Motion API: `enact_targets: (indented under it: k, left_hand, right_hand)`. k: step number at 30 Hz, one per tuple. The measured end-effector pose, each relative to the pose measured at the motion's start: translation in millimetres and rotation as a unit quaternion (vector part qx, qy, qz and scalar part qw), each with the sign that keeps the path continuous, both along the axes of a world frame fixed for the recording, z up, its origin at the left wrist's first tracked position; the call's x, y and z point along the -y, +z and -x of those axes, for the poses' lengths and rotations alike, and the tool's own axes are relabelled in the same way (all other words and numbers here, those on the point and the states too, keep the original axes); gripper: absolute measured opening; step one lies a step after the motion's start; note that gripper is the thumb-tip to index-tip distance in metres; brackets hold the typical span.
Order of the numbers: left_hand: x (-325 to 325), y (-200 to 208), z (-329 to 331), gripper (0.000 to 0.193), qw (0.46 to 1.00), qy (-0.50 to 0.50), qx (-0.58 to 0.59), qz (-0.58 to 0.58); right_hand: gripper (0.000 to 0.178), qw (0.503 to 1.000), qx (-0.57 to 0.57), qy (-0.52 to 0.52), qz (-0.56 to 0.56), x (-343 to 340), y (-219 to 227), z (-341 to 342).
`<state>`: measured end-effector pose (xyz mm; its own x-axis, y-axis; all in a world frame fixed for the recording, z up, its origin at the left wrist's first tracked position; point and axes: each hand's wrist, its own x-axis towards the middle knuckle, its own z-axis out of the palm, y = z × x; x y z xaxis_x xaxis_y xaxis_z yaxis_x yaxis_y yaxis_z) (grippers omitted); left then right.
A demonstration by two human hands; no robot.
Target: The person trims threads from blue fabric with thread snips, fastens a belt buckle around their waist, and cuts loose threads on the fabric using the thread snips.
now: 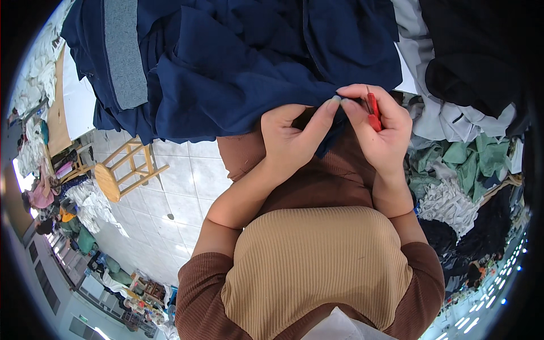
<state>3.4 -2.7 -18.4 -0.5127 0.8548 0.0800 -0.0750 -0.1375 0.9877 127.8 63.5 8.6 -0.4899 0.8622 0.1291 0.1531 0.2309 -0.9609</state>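
Navy blue fabric [226,85] lies heaped over the table and hangs down toward my lap. My left hand [297,133] is closed, pinching an edge of this cloth between thumb and finger. Right beside it, thumb tip almost touching thumb tip, my right hand [377,124] pinches the same edge. Tucked in the right palm is a small red-handled tool [372,105] with a thin metal point sticking up; its exact kind is partly hidden by the fingers. A grey strip [126,56] runs along the navy cloth at the left.
A wooden stool [116,175] stands on the tiled floor to the left. Black cloth [470,56] and pale grey cloth [436,116] lie at the right, above piles of green fabric [470,158] and white fabric [447,207]. A white tabletop [77,96] shows at far left.
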Motion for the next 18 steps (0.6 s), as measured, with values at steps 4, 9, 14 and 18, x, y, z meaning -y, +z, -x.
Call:
enact_targets:
  k: [4,9,14,18]
  left_hand:
    - [-1,-1,-1,0.029,1.0,-0.003,0.012,-0.018]
    - [2,-3,3,0.027,1.0,-0.013,0.005,-0.003]
    - [2,0,3,0.021,0.999,-0.014,-0.026,-0.011]
    - [1,4,1,0.011,1.0,-0.002,-0.017,-0.009]
  right_hand:
    - [0.01,0.985,-0.119,-0.101,0.071,4,-1,3]
    - [0.024,0.977,-0.172,-0.053,0.117,-2,7,-9]
    - [0.023,0.997,-0.032,-0.036,0.062,8,8,-15]
    - [0.024,0.999,0.0,-0.044,0.032,9,8,-14]
